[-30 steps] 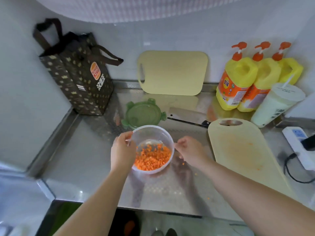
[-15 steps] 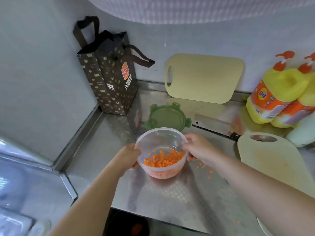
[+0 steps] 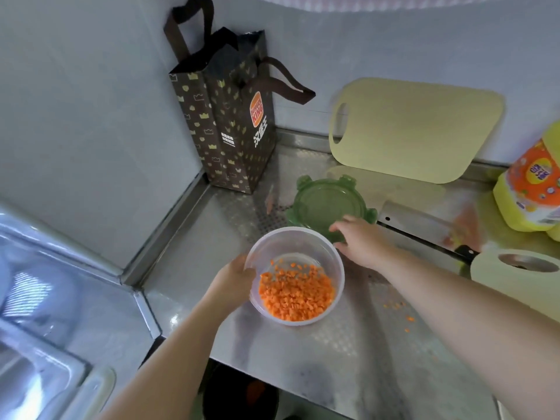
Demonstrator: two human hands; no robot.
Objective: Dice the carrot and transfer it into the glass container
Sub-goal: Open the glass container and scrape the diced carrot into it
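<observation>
A clear round container (image 3: 306, 241) holds a heap of diced carrot (image 3: 295, 294) and is tilted toward me above the steel counter (image 3: 348, 338). My left hand (image 3: 235, 275) grips its left rim. My right hand (image 3: 360, 237) is off the container and reaches over the near edge of the green lid (image 3: 324, 204), fingers spread and touching it. A few carrot bits (image 3: 400, 310) lie scattered on the counter to the right.
A cleaver (image 3: 424, 225) lies behind my right hand. A pale cutting board (image 3: 521, 283) lies at right, another (image 3: 415, 128) leans on the wall. A dark paper bag (image 3: 230, 116) stands in the corner. Yellow detergent bottles (image 3: 533, 189) stand far right. A sink (image 3: 39, 298) is at left.
My right hand has let go of the container's right rim and moved back onto the green lid. My left hand keeps hold of the container, now tilted toward me. The view has shifted left.
</observation>
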